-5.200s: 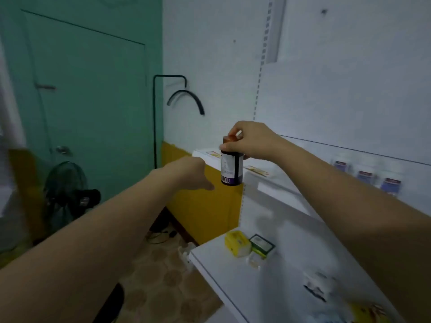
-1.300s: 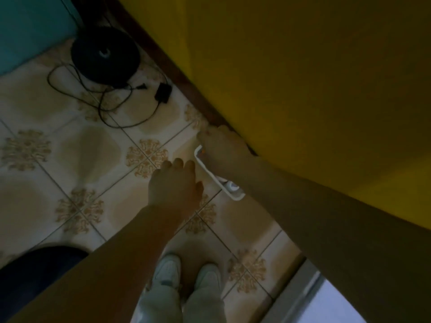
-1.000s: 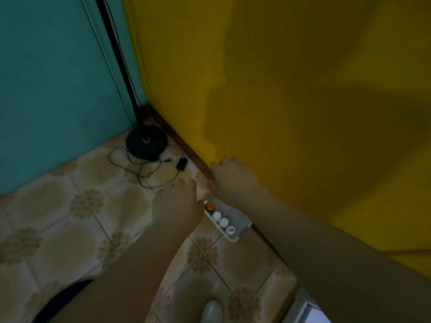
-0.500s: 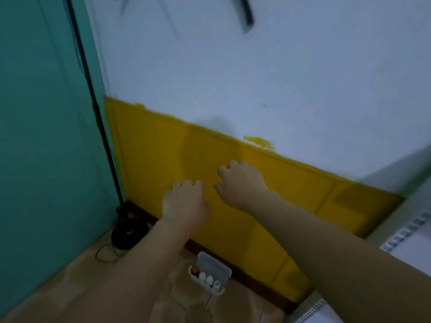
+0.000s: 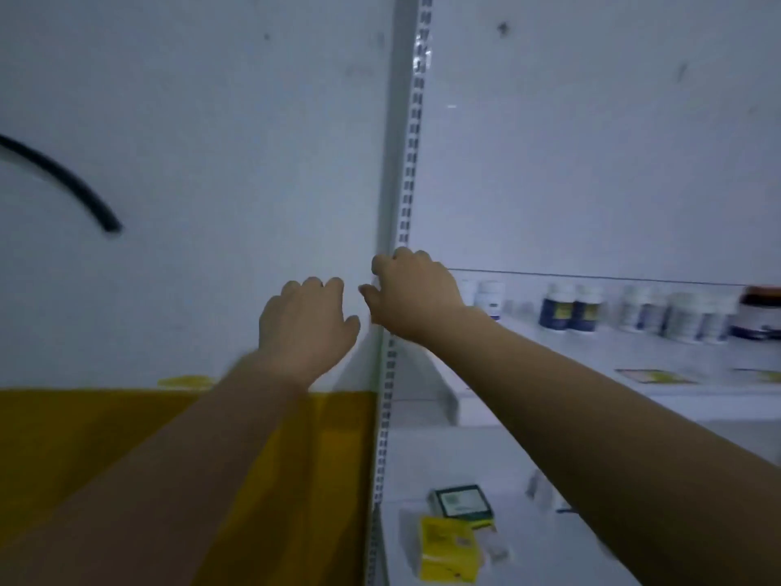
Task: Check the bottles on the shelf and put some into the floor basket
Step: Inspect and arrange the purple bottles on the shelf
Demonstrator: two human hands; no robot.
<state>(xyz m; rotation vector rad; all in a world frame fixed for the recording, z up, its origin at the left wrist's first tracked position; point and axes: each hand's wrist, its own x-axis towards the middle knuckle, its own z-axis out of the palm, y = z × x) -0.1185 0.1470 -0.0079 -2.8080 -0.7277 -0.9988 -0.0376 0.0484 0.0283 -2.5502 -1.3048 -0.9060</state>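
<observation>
Several bottles stand in a row on the white upper shelf (image 5: 634, 357) at the right: a white bottle (image 5: 490, 299), two dark blue bottles (image 5: 569, 310), blurred white bottles (image 5: 676, 317) and a dark jar with a brown lid (image 5: 760, 313). My right hand (image 5: 416, 300) is raised at the shelf's left end, by the slotted upright, with loosely curled fingers that hold nothing I can see. My left hand (image 5: 306, 327) hovers just to its left in front of the wall, fingers relaxed and empty. The floor basket is out of view.
A slotted metal upright (image 5: 408, 171) marks the shelf unit's left edge. On the lower shelf (image 5: 528, 556) lie a yellow box (image 5: 448, 549) and a green-and-white box (image 5: 462, 501). A black curved hook (image 5: 63, 184) hangs on the white wall above a yellow band (image 5: 84, 458).
The view has swung up from the floor basket to the shelf. Both hands rose with it, empty; the right hand now reaches the shelf's left end.
</observation>
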